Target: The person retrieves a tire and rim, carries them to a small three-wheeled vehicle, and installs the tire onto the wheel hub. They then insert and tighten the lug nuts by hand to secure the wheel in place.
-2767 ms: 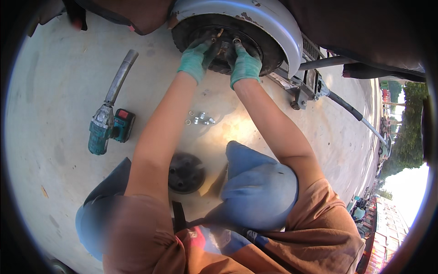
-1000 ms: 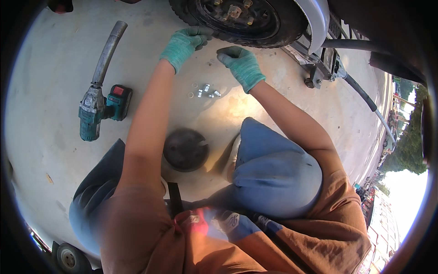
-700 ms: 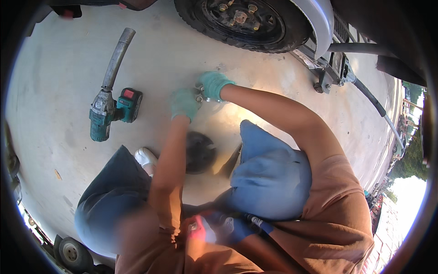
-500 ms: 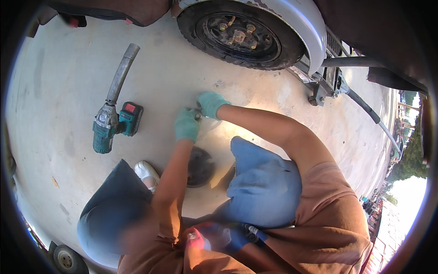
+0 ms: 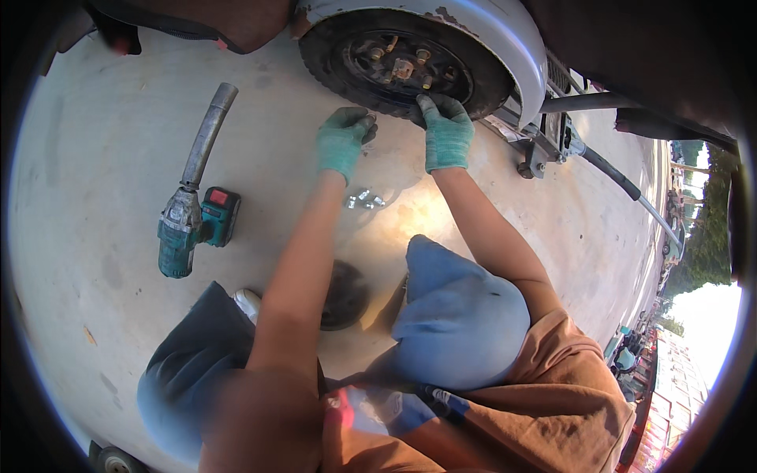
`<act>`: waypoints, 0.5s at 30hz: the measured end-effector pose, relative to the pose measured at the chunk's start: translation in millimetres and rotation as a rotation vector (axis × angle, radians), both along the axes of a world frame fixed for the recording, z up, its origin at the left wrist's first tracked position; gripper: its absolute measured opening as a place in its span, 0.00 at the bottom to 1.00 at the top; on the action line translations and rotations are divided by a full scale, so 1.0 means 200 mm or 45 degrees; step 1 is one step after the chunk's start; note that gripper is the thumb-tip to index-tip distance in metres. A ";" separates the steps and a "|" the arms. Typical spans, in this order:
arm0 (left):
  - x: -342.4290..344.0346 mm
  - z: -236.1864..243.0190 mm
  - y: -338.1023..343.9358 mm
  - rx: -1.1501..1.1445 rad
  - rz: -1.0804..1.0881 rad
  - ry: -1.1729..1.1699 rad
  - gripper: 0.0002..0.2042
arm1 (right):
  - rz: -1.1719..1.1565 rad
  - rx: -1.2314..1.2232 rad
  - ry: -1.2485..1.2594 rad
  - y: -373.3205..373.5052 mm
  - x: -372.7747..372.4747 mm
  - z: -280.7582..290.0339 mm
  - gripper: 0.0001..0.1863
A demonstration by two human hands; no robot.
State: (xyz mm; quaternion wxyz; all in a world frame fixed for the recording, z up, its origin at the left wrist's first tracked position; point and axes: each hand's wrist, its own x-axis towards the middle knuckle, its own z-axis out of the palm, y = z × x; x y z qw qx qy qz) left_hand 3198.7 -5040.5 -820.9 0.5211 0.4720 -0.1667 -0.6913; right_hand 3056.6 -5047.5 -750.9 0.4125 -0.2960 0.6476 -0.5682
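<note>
My left hand (image 5: 344, 144), in a green work glove with darkened fingertips, hovers just below the tyre. Its fingers are pinched together, and whatever they hold is too small to make out. At the lower edge of the black wheel (image 5: 355, 55) is my right hand (image 5: 448, 134), gloved alike, with thumb and fingers apart; whether it touches the tyre is unclear. Bolts and yellowish fittings stand out around the wheel's hub (image 5: 403, 68). Several small silver pieces, like wheel nuts (image 5: 365, 199), lie on the floor between my forearms.
A teal cordless impact wrench (image 5: 180, 236) with a long metal extension lies at the left. Right of the wheel, a floor jack (image 5: 552, 146) has its long handle (image 5: 611, 172) reaching outward. A dark round object (image 5: 344, 296) sits between my knees. A grey fender (image 5: 528, 71) arches over the tyre.
Both hands have moved forward from the floor to the wheel and separated. The small silver pieces they covered now show on the floor.
</note>
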 end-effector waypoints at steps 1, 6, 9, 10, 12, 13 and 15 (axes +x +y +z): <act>-0.05 0.04 -0.08 -0.012 0.021 0.059 0.07 | -0.059 -0.033 -0.029 -0.01 0.00 0.00 0.07; -0.17 -0.01 -0.30 0.056 0.224 0.348 0.09 | -0.166 -0.090 -0.074 -0.02 0.02 -0.06 0.07; -0.21 -0.02 -0.30 0.109 0.290 0.435 0.09 | -0.221 -0.093 -0.117 -0.04 0.01 -0.06 0.08; -0.21 -0.02 -0.29 0.121 0.305 0.470 0.09 | -0.234 -0.108 -0.144 -0.04 0.01 -0.07 0.08; -0.22 -0.01 -0.28 0.164 0.350 0.531 0.09 | -0.261 -0.136 -0.203 -0.06 0.02 -0.08 0.08; -0.22 0.00 -0.28 0.194 0.378 0.558 0.09 | -0.268 -0.125 -0.211 -0.06 0.03 -0.09 0.08; -0.22 0.02 -0.27 0.226 0.396 0.575 0.10 | -0.282 -0.104 -0.226 -0.06 0.04 -0.08 0.07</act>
